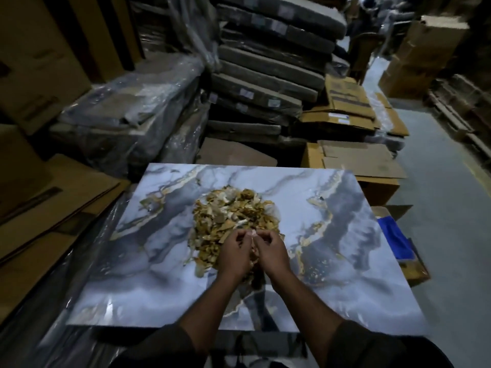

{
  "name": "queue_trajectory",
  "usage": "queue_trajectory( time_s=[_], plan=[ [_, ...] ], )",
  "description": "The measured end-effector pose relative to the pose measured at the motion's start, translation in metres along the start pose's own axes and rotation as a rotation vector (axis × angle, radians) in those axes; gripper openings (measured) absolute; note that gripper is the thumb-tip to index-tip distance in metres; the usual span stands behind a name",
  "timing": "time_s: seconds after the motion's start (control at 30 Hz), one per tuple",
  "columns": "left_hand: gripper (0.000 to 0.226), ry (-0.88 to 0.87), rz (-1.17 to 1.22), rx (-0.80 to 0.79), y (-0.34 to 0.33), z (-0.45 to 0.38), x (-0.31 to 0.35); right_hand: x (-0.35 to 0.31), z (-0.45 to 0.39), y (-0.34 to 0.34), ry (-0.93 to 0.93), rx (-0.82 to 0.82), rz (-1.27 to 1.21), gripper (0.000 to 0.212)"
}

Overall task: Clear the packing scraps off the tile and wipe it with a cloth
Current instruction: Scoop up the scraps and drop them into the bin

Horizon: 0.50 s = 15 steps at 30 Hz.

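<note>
In the head view, packing scraps (233, 221) were heaped mid-tile (345, 261), with left hand (235, 254) and right hand (273, 252) curled together at the pile's near edge, one pale scrap (253, 233) pinched between both grips.

We reach both forearms in from the near edge, bare below dark sleeves pushed up near the elbows, and they converge toward the middle. Our left hand (233, 254) and right hand (272, 252) sit side by side, backs up, nearly touching. The fingers (245, 233) of both hands curl inward and their tips meet, pinching a small pale scrap (253, 233) between them.
</note>
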<state>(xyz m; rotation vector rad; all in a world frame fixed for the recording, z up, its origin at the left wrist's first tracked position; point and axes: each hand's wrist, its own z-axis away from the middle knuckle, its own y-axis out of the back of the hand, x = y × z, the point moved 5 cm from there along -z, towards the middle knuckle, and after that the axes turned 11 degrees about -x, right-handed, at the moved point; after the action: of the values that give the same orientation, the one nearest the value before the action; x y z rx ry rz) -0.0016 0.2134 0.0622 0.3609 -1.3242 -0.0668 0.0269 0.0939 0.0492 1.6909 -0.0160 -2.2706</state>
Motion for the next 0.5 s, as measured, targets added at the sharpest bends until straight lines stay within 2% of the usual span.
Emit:
queue_trajectory(
  time_s=[0.2,0.3,0.43,0.5],
  plan=[
    [0.013,-0.002,-0.075,0.099,0.047,-0.038,-0.005,-0.004,-0.052,-0.018,0.073,-0.063,0.186,0.016],
    [0.017,-0.023,-0.134,0.179,0.060,-0.058,-0.003,-0.003,-0.075,-0.016,0.097,-0.063,0.271,0.024],
    [0.016,-0.071,-0.341,0.279,0.060,-0.070,-0.008,-0.001,-0.094,-0.009,0.186,-0.045,0.474,0.034],
    [0.025,-0.063,-0.444,0.309,0.060,-0.076,-0.016,-0.003,-0.101,-0.011,0.251,-0.088,0.576,0.044]
  ],
)
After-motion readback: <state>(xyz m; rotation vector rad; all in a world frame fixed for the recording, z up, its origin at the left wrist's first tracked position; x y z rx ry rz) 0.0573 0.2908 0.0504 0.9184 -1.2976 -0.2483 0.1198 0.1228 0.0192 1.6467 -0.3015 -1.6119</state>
